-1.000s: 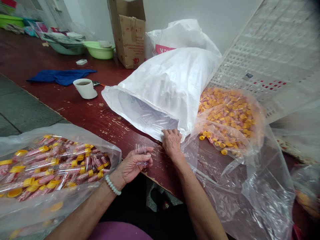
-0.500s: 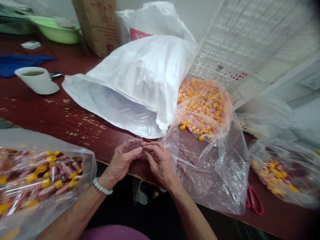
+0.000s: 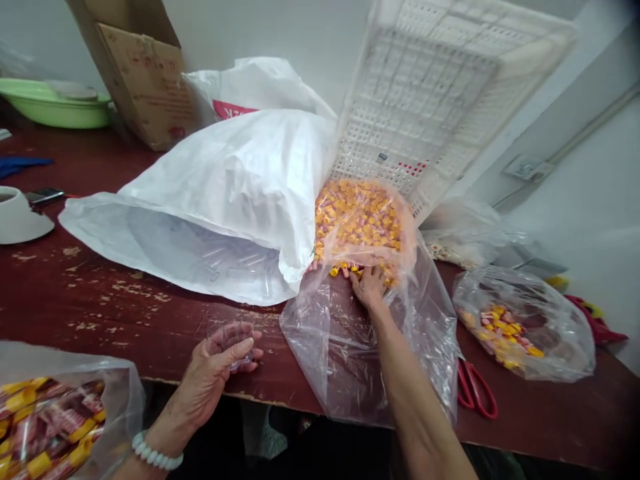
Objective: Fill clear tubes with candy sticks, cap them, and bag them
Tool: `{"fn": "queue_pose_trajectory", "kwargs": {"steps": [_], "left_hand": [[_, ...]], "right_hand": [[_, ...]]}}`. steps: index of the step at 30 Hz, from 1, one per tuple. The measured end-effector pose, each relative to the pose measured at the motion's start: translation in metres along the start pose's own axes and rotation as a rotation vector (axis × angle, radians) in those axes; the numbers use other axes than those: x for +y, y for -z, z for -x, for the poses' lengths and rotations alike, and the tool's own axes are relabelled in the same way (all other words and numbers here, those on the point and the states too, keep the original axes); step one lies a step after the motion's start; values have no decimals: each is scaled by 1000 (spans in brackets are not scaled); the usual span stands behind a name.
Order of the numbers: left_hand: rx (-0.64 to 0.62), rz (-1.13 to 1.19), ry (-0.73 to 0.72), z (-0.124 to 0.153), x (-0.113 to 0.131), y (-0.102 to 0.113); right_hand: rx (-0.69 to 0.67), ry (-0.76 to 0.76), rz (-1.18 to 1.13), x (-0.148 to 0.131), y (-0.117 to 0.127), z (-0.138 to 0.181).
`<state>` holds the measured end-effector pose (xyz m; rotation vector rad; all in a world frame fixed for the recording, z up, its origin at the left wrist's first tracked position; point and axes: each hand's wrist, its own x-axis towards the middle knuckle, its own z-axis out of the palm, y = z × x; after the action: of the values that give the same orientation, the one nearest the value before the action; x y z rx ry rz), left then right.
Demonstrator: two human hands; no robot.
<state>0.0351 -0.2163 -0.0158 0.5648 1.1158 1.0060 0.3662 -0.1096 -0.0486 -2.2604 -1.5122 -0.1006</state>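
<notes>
My left hand (image 3: pixel 215 370) is curled around a few clear plastic tubes (image 3: pixel 235 337) near the front edge of the dark red table (image 3: pixel 100 293). My right hand (image 3: pixel 370 283) reaches inside a clear plastic bag (image 3: pixel 370 320) and rests on a heap of yellow caps and small pink candies (image 3: pixel 357 223). Its fingertips are buried among the pieces, so what they grip is hidden. A big white sack (image 3: pixel 210 200) lies open to the left, with more clear tubes inside.
At lower left a clear bag of filled tubes with yellow caps (image 3: pixel 50 420). Red scissors (image 3: pixel 475 393) and another bag of candies (image 3: pixel 520 323) to the right. A white crate (image 3: pixel 440 93) leans on the wall. Cardboard box (image 3: pixel 145 67), green basin (image 3: pixel 55 103), cup (image 3: pixel 15 213) at left.
My right hand left my left hand and went forward into the clear bag onto the caps and candies. My left hand stayed with the tubes. The view swung right.
</notes>
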Motion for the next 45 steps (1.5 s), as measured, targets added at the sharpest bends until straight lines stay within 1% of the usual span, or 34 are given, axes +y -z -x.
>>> {"fn": "queue_pose_trajectory", "kwargs": {"steps": [2, 7, 9, 11, 15, 17, 20, 22, 26, 30, 32, 36, 40, 45], "left_hand": [[-11, -14, 17, -1, -3, 0], [-56, -40, 54, -4, -9, 0], [-58, -49, 63, -5, -10, 0], [-66, -53, 62, -5, -12, -1], [-84, -61, 42, -6, -15, 1], [-88, -75, 25, -6, -16, 2], [-106, -98, 6, -5, -17, 1], [-115, -112, 4, -5, -17, 0], [-141, -135, 2, -5, -20, -3], [-198, -172, 3, -6, -25, -7], [-217, -189, 4, -7, -26, -10], [-210, -218, -29, -3, -22, -17], [-205, -257, -46, 3, -15, -22], [-259, -278, -36, 2, -13, -23]], "right_hand": [[-10, 79, -10, -9, -3, 13], [-34, 352, -64, -31, 0, 57], [-26, 431, -88, -35, 2, 71], [-14, 474, -108, -33, 4, 79], [2, 451, -101, -21, 8, 81], [11, 383, -48, -14, 12, 79], [27, 237, 81, -4, 19, 77], [9, 198, 146, 2, 23, 76], [-9, 261, 203, 8, 25, 73], [23, 401, 242, 7, 21, 72], [56, 430, 260, 6, 17, 72], [144, 397, 284, 8, 9, 73], [203, 372, 266, 15, 5, 73], [287, 360, 184, 25, 11, 76]]}}
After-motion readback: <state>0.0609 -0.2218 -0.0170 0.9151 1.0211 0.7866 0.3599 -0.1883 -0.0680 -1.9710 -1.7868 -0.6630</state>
